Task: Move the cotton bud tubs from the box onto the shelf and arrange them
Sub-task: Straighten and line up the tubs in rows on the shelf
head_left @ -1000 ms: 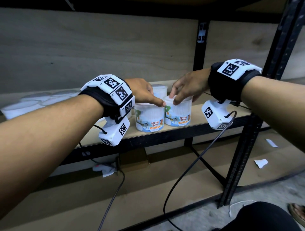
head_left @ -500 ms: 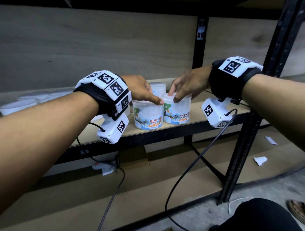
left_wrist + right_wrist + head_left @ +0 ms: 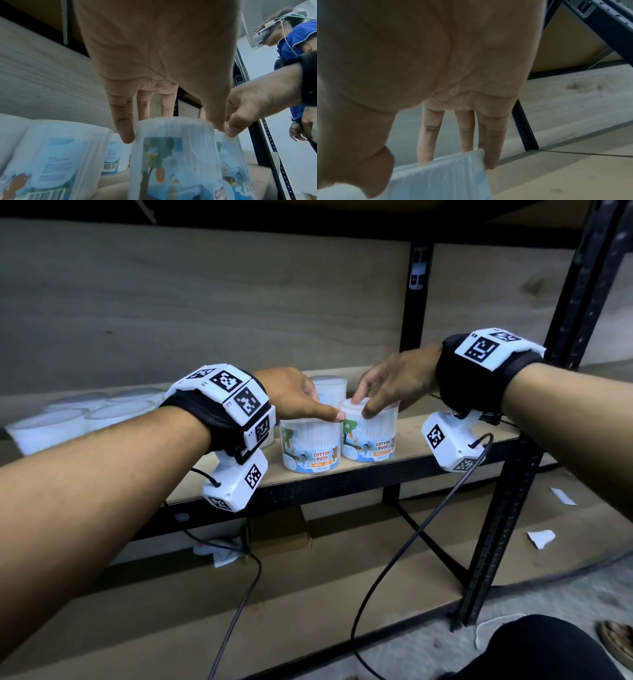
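Two clear cotton bud tubs with cartoon labels stand side by side at the front of the wooden shelf point(image 3: 431, 436). My left hand point(image 3: 308, 409) grips the left tub point(image 3: 310, 448) by its lid from above; the left wrist view shows its fingers point(image 3: 123, 128) down the side of this tub point(image 3: 173, 155). My right hand point(image 3: 373, 405) holds the top of the right tub point(image 3: 371, 436), thumb in front. In the right wrist view its fingers point(image 3: 489, 148) reach over the far edge of that tub point(image 3: 440, 180). A third tub point(image 3: 330, 388) stands behind them.
Several more white-lidded tubs point(image 3: 51, 429) stand at the shelf's left end. A black upright post point(image 3: 513, 508) rises on the right and a rear post point(image 3: 416, 302) stands behind. Cables point(image 3: 394, 559) hang below, near a cardboard box point(image 3: 279, 530). Another person point(image 3: 295, 40) stands to the right.
Hardly anything differs. Both hands stay on the tops of the two front tubs, and the view has shifted only slightly.
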`<act>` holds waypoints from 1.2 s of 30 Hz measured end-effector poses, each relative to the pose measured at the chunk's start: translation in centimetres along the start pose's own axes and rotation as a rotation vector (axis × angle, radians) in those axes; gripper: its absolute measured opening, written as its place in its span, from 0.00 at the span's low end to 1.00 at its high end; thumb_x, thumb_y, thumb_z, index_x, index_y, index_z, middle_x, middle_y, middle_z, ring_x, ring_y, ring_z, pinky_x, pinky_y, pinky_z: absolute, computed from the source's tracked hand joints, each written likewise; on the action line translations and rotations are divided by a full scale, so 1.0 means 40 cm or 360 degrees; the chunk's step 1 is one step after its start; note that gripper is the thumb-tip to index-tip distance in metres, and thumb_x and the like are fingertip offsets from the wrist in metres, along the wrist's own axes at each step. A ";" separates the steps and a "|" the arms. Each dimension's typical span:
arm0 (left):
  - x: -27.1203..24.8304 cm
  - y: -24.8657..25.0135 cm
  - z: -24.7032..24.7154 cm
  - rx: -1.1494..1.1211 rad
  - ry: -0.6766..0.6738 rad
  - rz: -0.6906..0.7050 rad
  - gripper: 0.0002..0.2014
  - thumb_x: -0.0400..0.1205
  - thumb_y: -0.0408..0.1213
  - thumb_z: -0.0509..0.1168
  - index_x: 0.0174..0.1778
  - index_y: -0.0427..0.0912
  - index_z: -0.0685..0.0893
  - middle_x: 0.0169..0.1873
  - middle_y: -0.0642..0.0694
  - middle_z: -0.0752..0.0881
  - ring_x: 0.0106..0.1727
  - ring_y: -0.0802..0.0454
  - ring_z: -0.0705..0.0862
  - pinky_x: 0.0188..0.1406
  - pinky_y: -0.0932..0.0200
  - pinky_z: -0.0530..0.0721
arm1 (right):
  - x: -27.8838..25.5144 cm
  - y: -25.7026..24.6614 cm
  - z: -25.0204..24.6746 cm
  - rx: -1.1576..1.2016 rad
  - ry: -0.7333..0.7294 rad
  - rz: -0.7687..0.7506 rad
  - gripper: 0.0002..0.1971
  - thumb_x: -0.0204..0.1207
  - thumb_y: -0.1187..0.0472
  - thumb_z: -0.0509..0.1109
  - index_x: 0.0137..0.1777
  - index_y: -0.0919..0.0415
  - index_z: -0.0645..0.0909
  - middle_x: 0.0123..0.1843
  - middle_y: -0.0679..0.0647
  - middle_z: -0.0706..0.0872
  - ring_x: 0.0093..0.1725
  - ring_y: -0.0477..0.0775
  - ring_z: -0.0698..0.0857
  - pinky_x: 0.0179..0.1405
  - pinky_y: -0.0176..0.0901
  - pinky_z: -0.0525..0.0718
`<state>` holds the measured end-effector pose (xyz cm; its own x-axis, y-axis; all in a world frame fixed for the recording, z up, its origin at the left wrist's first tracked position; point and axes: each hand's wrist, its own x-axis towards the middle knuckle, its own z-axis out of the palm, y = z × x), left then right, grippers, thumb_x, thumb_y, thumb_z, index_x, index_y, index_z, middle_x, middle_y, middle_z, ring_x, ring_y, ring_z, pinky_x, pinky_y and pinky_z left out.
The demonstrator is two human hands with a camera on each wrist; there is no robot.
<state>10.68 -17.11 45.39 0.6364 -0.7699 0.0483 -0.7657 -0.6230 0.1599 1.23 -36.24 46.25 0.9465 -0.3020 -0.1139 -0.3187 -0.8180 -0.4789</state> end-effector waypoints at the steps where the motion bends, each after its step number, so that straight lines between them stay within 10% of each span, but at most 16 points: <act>1: -0.003 -0.004 0.003 -0.0004 0.0010 0.0007 0.33 0.71 0.75 0.62 0.61 0.55 0.86 0.58 0.52 0.84 0.36 0.62 0.78 0.44 0.58 0.77 | -0.001 -0.001 0.001 -0.0009 0.0005 -0.0004 0.14 0.71 0.55 0.81 0.56 0.50 0.89 0.54 0.50 0.92 0.59 0.51 0.89 0.64 0.51 0.86; 8: -0.043 -0.062 0.004 -0.0075 0.0091 0.0025 0.35 0.72 0.77 0.57 0.65 0.57 0.84 0.64 0.53 0.85 0.54 0.50 0.86 0.63 0.51 0.84 | -0.011 -0.003 0.010 -0.0045 0.0059 0.0029 0.14 0.73 0.57 0.79 0.58 0.49 0.88 0.57 0.48 0.87 0.60 0.50 0.84 0.56 0.50 0.89; 12: -0.082 -0.128 -0.009 -0.0024 0.0084 -0.0022 0.32 0.74 0.76 0.56 0.62 0.58 0.85 0.63 0.55 0.83 0.41 0.51 0.89 0.56 0.53 0.87 | -0.011 -0.018 -0.005 -0.0141 0.0016 0.0105 0.15 0.70 0.56 0.81 0.56 0.45 0.89 0.58 0.47 0.86 0.62 0.50 0.81 0.50 0.48 0.88; 17: -0.133 -0.242 -0.042 0.0149 0.0182 -0.0097 0.21 0.76 0.65 0.67 0.55 0.54 0.87 0.54 0.56 0.88 0.32 0.60 0.83 0.50 0.60 0.84 | 0.004 -0.074 -0.015 -0.0134 0.0021 0.0043 0.09 0.77 0.60 0.76 0.56 0.54 0.87 0.41 0.52 0.82 0.37 0.47 0.77 0.25 0.32 0.75; 23: -0.165 -0.370 -0.076 0.0094 0.0311 -0.0016 0.09 0.76 0.51 0.74 0.50 0.55 0.87 0.49 0.58 0.89 0.44 0.60 0.85 0.43 0.66 0.77 | 0.063 -0.202 0.014 -0.0027 -0.0115 -0.0046 0.14 0.78 0.54 0.76 0.63 0.49 0.85 0.40 0.43 0.87 0.46 0.51 0.83 0.39 0.40 0.82; 29: -0.156 -0.437 -0.076 0.0059 0.0179 0.0040 0.21 0.76 0.45 0.75 0.66 0.55 0.83 0.62 0.54 0.82 0.60 0.52 0.82 0.58 0.58 0.81 | 0.126 -0.339 0.070 -0.0099 -0.0253 -0.0164 0.22 0.75 0.51 0.78 0.69 0.44 0.81 0.71 0.50 0.81 0.68 0.59 0.81 0.66 0.57 0.84; 36: -0.107 -0.457 -0.074 0.0105 0.0168 0.0032 0.27 0.77 0.47 0.74 0.73 0.55 0.78 0.72 0.53 0.77 0.69 0.53 0.76 0.62 0.68 0.70 | 0.199 -0.421 0.115 -0.0305 -0.0311 -0.0233 0.31 0.71 0.49 0.81 0.74 0.37 0.76 0.72 0.51 0.77 0.72 0.59 0.78 0.66 0.55 0.84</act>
<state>22.23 -2.02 45.17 0.6244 -0.7655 0.1550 -0.7807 -0.6180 0.0926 14.38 -22.62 49.41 0.9691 -0.0894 -0.2299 -0.1645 -0.9288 -0.3321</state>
